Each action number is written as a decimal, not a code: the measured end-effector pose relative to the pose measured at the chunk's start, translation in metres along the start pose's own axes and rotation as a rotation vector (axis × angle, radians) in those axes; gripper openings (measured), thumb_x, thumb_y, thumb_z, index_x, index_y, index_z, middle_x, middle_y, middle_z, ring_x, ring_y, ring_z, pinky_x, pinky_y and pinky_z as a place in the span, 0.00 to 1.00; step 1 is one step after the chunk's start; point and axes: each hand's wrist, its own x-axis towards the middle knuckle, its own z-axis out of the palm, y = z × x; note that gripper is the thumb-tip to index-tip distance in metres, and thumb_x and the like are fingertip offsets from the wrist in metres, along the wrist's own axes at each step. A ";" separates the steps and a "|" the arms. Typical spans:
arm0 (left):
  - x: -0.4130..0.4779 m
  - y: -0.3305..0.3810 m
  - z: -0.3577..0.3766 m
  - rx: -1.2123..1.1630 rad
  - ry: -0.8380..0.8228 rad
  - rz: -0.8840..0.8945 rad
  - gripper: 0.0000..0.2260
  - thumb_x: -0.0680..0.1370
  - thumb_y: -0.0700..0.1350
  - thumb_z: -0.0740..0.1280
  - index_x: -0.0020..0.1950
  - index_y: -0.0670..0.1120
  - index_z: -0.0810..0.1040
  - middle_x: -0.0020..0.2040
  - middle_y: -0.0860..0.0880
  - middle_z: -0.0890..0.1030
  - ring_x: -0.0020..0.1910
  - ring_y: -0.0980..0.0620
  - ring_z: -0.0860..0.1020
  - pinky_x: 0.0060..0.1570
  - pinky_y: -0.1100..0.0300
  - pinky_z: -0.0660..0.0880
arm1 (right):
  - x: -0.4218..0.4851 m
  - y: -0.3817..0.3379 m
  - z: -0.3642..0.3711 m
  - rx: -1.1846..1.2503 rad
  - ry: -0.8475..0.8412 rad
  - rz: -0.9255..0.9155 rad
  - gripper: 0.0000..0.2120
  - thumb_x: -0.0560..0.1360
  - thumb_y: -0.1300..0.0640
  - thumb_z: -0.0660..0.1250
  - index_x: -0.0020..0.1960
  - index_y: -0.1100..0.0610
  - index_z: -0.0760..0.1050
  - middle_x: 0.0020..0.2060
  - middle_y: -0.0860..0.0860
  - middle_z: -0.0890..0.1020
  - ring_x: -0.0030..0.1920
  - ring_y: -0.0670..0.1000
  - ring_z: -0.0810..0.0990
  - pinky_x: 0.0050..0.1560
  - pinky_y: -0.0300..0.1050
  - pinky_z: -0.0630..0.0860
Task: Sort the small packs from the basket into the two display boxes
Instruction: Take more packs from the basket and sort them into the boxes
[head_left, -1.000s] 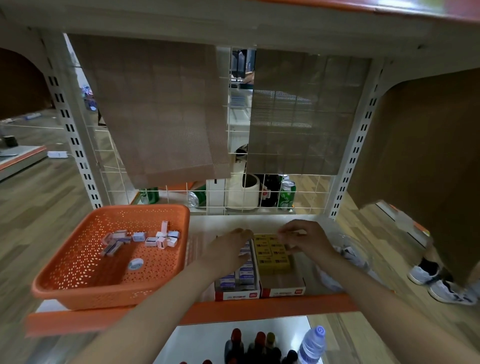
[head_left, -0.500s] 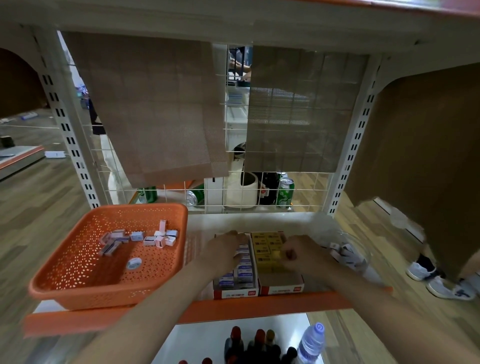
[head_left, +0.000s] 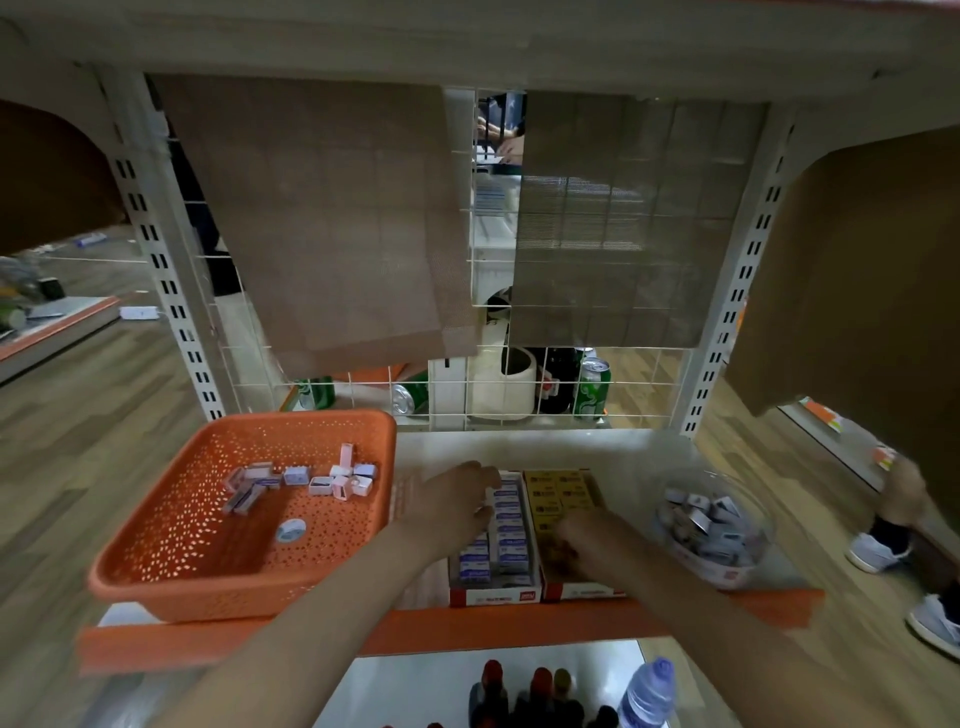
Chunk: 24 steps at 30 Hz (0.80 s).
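Your left hand (head_left: 457, 506) rests on the near-left side of the left red-fronted cardboard display box (head_left: 496, 540), the one filled with blue-and-white packs, fingers curled loosely against the row; whether it grips a pack I cannot tell. Your right hand (head_left: 582, 538) is closed into a loose fist over the right red-fronted display box (head_left: 566, 519) of yellow packs, and what it has in it, if anything, is hidden. The remaining small white, pink and blue packs (head_left: 306, 480) lie scattered at the far side of the perforated orange plastic basket (head_left: 171, 566), beside a small roll of tape (head_left: 290, 531), well apart from both hands. The risks, as I judge them: both boxes sit at the orange front lip of the shelf (head_left: 519, 629), so a push toward you could tip one off onto the bottles (head_left: 524, 696) below. Pressing a pack into an already tight row could buckle neighbours or pop one out. The clear plastic tub of loose packs (head_left: 711, 525) stands just beside your right forearm, and an outward elbow swing could knock it. Colours are blurred here, so check each pack before dropping it in.
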 end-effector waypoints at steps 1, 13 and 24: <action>0.000 -0.001 0.000 -0.002 0.003 0.001 0.14 0.79 0.44 0.60 0.65 0.50 0.71 0.57 0.50 0.74 0.53 0.53 0.75 0.45 0.66 0.70 | 0.001 0.000 0.002 0.012 -0.012 0.000 0.06 0.77 0.59 0.64 0.52 0.56 0.77 0.50 0.51 0.81 0.51 0.50 0.80 0.56 0.42 0.75; 0.002 -0.006 0.003 0.002 -0.016 -0.011 0.15 0.80 0.44 0.60 0.66 0.50 0.70 0.59 0.50 0.74 0.56 0.52 0.75 0.50 0.64 0.71 | -0.002 0.009 0.004 -0.004 0.044 -0.123 0.09 0.76 0.60 0.64 0.54 0.55 0.80 0.53 0.49 0.81 0.54 0.48 0.79 0.55 0.39 0.73; 0.002 -0.007 0.005 -0.016 -0.006 -0.001 0.14 0.80 0.44 0.60 0.65 0.50 0.71 0.58 0.50 0.74 0.54 0.53 0.75 0.49 0.64 0.71 | -0.008 0.009 0.012 0.039 0.089 -0.125 0.11 0.78 0.59 0.62 0.57 0.55 0.79 0.58 0.49 0.79 0.58 0.47 0.76 0.57 0.35 0.69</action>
